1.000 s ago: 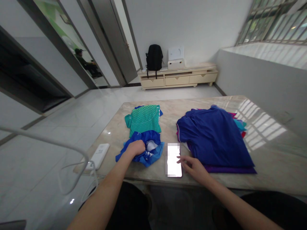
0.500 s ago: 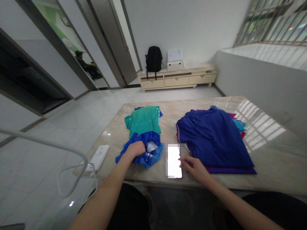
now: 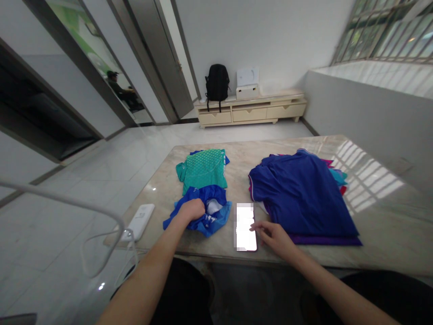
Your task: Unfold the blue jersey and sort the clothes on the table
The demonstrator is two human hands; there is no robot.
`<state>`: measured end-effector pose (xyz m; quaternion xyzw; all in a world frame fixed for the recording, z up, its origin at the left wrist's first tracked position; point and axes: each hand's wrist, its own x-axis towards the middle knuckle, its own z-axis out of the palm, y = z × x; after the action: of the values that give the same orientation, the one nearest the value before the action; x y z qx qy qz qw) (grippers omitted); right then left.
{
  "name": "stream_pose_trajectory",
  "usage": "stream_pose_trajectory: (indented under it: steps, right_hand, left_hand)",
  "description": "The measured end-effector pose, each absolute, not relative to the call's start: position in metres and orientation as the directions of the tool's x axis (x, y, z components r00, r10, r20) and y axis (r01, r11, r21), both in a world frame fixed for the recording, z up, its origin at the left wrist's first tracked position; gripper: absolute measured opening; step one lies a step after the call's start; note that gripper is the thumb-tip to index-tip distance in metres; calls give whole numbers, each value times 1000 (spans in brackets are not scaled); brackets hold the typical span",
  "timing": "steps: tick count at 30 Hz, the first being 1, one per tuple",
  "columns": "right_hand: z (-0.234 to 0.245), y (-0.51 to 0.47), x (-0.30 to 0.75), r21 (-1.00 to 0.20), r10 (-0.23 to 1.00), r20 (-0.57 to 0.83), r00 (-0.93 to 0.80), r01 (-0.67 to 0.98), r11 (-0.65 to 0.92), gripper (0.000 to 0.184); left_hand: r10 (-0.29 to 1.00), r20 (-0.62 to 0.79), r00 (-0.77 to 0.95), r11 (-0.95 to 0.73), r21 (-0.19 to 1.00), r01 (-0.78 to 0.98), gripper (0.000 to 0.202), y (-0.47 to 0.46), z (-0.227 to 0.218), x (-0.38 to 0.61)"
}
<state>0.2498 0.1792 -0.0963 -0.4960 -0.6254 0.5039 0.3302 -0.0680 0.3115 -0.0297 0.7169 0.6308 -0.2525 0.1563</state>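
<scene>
Blue shirt pile [image 3: 301,194], the biggest heap, lies unfolded at the table's [image 3: 372,234] right side. The teal shirt [image 3: 202,169] lies folded farther back; the crumpled blue garment [image 3: 203,212] sits under the clenched left hand [image 3: 191,210]. The right hand [image 3: 275,237], fingers loose, touches the phone [image 3: 246,227], holding nothing.
</scene>
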Motion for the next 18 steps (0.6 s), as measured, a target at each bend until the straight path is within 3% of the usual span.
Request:
stream_pose_trajectory:
  steps: [9, 18]
  right_hand:
    - [-98, 180, 250, -952, 964, -69, -258, 306, 14, 34]
    - [-97, 190, 263, -952, 996, -6, -89, 305, 21, 32]
  left_hand:
    - [821, -566, 79, -162, -97, 982, 30, 311, -27, -66]
    - [818, -567, 99, -172, -77, 982, 30, 311, -27, -67]
